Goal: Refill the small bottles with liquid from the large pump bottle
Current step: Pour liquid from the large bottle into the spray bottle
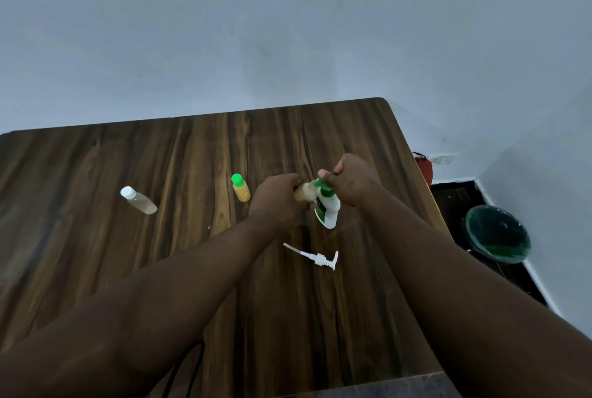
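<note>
Two hands meet mid-table: my left hand (278, 197) grips a small bottle (302, 193), my right hand (350, 179) tips the white-and-green large bottle (328, 208) against it, so I keep mouths aligned, pouring slowly.

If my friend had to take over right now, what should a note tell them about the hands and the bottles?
Left hand: holds a small bottle of amber liquid, tipped sideways, its mouth at the big bottle's neck.
Right hand: grips the large white bottle near its green top.
Pump head: off, lying on the table in front of the hands.
Green-capped small bottle: capped, upright, holds orange liquid, looks done.
White-capped small bottle: capped, to the left, pale liquid inside; fill level unclear.
Left: finish this one, cap it, check the white-capped one, refit the pump.
</note>
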